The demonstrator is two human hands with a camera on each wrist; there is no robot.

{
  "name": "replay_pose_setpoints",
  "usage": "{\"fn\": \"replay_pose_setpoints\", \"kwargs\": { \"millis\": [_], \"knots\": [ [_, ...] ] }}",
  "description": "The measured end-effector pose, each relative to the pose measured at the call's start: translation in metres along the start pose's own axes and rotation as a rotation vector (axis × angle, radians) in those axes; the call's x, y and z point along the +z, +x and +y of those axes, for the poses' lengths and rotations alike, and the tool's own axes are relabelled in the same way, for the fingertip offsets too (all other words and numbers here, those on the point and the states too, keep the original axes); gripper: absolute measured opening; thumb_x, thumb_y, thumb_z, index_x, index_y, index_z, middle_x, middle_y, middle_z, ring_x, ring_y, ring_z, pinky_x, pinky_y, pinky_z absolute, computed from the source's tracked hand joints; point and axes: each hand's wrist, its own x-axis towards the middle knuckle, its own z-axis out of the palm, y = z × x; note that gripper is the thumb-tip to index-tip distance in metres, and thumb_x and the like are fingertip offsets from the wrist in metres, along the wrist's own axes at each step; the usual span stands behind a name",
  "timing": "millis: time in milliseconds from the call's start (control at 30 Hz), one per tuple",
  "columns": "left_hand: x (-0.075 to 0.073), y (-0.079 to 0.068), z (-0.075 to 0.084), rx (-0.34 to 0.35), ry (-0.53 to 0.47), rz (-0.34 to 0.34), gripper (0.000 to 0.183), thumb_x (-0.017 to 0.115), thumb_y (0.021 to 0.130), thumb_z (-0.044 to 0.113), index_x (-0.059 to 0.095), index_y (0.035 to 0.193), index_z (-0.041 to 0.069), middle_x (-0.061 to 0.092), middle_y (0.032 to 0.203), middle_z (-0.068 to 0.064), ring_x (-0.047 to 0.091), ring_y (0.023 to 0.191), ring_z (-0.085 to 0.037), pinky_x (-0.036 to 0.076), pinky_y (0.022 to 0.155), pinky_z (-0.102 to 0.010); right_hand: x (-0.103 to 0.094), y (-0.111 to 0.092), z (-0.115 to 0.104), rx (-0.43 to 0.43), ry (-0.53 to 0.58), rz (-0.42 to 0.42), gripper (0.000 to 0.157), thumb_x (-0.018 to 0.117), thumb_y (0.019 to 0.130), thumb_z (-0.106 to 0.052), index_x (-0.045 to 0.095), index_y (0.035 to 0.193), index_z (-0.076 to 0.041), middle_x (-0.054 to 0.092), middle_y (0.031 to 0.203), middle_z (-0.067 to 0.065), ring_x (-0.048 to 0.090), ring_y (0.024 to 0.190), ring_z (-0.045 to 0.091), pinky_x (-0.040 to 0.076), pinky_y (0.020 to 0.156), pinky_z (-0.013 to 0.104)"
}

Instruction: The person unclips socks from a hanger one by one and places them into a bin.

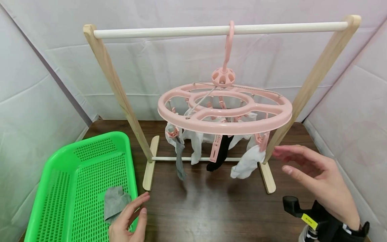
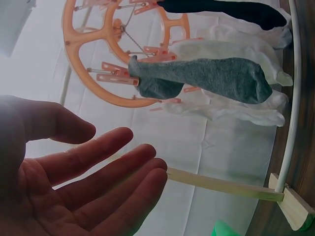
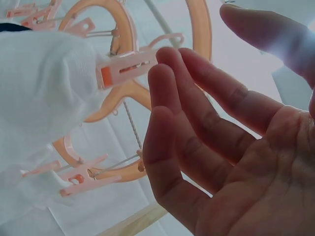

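A pink clip hanger (image 1: 196, 127) hangs by its hook from a white rail. Socks dangle from its clips: a grey sock (image 2: 206, 76) at the left, a black sock (image 1: 222, 153) in the middle, a white sock (image 1: 248, 163) at the right front and several white ones behind. My right hand (image 1: 317, 178) is just right of the white sock and its clothespin (image 3: 128, 69), fingers loosely bent and holding nothing. Over the basket's right rim, my left hand (image 1: 128, 218) has its fingers extended and grips nothing. Beside it, a crumpled grey cloth item (image 1: 116, 203) lies in the green basket (image 1: 130, 161).
The wooden stand has slanted posts (image 1: 118, 90) on both sides, a white top rail (image 1: 169, 32), a thin lower bar and flat feet (image 1: 267, 178). It stands on a dark brown table (image 1: 193, 208). White sheeting (image 1: 181, 60) encloses the back and sides.
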Motion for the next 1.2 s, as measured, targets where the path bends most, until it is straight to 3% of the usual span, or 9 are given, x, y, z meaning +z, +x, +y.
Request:
{"fn": "replay_pose_setpoints", "kwargs": {
  "millis": [133, 400, 567, 767, 1000, 1200],
  "knots": [
    [-0.001, 0.000, -0.002, 0.003, -0.003, -0.005, 0.030, 0.063, 0.080, -0.018, 0.072, 0.101, 0.002, 0.071, 0.104, -0.005, 0.062, 0.094, 0.004, 0.049, 0.076, -0.013, -0.003, 0.009, -0.001, 0.073, -0.109, 0.005, 0.044, 0.061, 0.084, 0.019, 0.057, 0.126, 0.006, 0.063, 0.118, 0.013, 0.060, 0.102, 0.017, 0.050, 0.080, 0.019],
    [0.000, -0.003, -0.005, -0.020, 0.010, -0.005, 0.030, 0.063, 0.080, -0.018, 0.073, 0.098, 0.004, 0.071, 0.102, -0.003, 0.063, 0.093, 0.001, 0.049, 0.075, -0.012, -0.008, 0.024, 0.005, 0.077, -0.135, -0.001, 0.042, 0.062, 0.086, 0.015, 0.058, 0.126, 0.004, 0.063, 0.118, 0.014, 0.060, 0.100, 0.017, 0.050, 0.078, 0.020],
    [0.000, -0.004, -0.007, 0.021, -0.003, 0.002, 0.031, 0.064, 0.078, -0.019, 0.072, 0.097, 0.003, 0.072, 0.100, -0.003, 0.063, 0.092, 0.001, 0.050, 0.074, -0.013, -0.014, 0.031, 0.006, 0.046, -0.157, -0.013, 0.044, 0.062, 0.086, 0.015, 0.056, 0.128, 0.004, 0.062, 0.117, 0.013, 0.062, 0.099, 0.015, 0.050, 0.078, 0.018],
    [0.002, -0.004, -0.006, 0.069, -0.001, -0.011, 0.033, 0.066, 0.075, -0.021, 0.072, 0.098, 0.003, 0.072, 0.097, -0.002, 0.065, 0.088, -0.003, 0.050, 0.073, -0.013, -0.016, 0.039, 0.006, 0.077, -0.255, -0.037, 0.045, 0.066, 0.086, 0.010, 0.058, 0.128, -0.003, 0.062, 0.116, 0.005, 0.063, 0.094, 0.012, 0.051, 0.075, 0.018],
    [0.004, -0.006, -0.001, 0.048, 0.024, -0.051, 0.033, 0.068, 0.075, -0.018, 0.073, 0.098, 0.006, 0.071, 0.095, 0.003, 0.067, 0.082, -0.007, 0.050, 0.071, -0.013, -0.016, 0.051, 0.008, 0.074, -0.224, -0.140, 0.047, 0.065, 0.087, 0.010, 0.056, 0.131, -0.006, 0.061, 0.114, 0.006, 0.063, 0.098, 0.011, 0.051, 0.076, 0.019],
    [0.005, -0.010, -0.003, 0.025, 0.058, -0.059, 0.030, 0.069, 0.077, -0.015, 0.073, 0.097, 0.007, 0.071, 0.094, 0.002, 0.067, 0.083, -0.009, 0.050, 0.070, -0.012, -0.015, 0.060, 0.012, 0.073, -0.259, -0.188, 0.034, 0.068, 0.086, 0.005, 0.063, 0.118, -0.007, 0.065, 0.105, 0.003, 0.063, 0.091, 0.011, 0.051, 0.071, 0.020]
  ]
}}
